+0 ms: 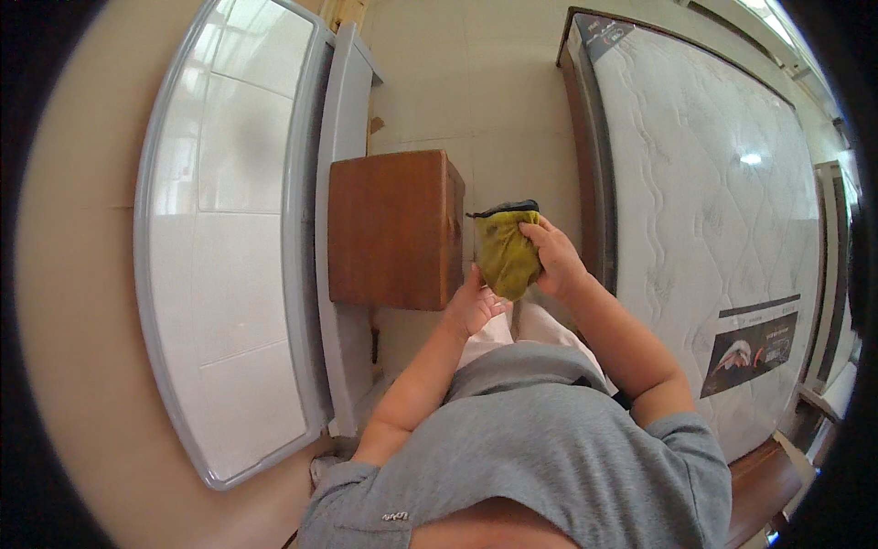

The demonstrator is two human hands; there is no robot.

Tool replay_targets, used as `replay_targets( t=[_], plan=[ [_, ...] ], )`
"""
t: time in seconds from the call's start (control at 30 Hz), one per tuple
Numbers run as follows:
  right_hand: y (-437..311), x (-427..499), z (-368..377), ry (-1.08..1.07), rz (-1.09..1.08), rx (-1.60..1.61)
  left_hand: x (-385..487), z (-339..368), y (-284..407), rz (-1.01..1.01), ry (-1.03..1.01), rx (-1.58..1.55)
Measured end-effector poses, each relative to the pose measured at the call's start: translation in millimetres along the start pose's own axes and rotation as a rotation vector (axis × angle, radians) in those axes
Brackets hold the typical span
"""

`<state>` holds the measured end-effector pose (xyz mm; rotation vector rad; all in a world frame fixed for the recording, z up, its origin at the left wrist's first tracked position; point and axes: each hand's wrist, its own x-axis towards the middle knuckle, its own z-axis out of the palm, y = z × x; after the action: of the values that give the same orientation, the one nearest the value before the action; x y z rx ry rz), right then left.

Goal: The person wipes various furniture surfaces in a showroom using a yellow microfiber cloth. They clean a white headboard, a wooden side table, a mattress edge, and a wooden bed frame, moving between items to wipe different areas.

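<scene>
My right hand (557,255) grips the right side of a yellow-green cloth pouch (509,250) with a dark band along its top edge. Thumb on the front, it holds the pouch up in front of my waist. At the pouch's lower left edge is my left hand (473,307), palm turned up and fingers partly curled. Whether those fingers pinch the cloth or only rest beside it is not clear. Just left of the pouch stands a brown wooden cabinet (385,230). The inside of the pouch is hidden.
A large grey-framed mirror (247,274) stands to the left, with a pale ledge (343,123) alongside. On the right lies a white quilted mattress (699,206) on a dark wooden bed frame (583,144). Light floor tiles (507,96) run between bed and cabinet.
</scene>
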<state>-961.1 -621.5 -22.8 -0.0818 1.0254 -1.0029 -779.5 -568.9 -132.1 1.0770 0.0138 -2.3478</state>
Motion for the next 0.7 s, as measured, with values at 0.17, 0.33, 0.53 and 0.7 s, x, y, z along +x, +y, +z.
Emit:
replay_targets(
  t=[0.17, 0.33, 0.53, 0.7],
  plan=[
    [-26, 38, 40, -0.011, -0.053, -0.099, 36, -14, 54, 0.084, -0.038, -0.417],
    [-51, 74, 60, -0.05, 0.021, -0.129, 63, -21, 135, 0.232, 0.119, -0.425],
    [-68, 128, 52, 0.074, 0.077, -0.141, 76, -33, 182, 0.306, 0.317, -0.449],
    [-100, 185, 41, 0.087, 0.138, -0.21, 90, -9, 202, 0.348, 0.448, -0.545]
  ],
)
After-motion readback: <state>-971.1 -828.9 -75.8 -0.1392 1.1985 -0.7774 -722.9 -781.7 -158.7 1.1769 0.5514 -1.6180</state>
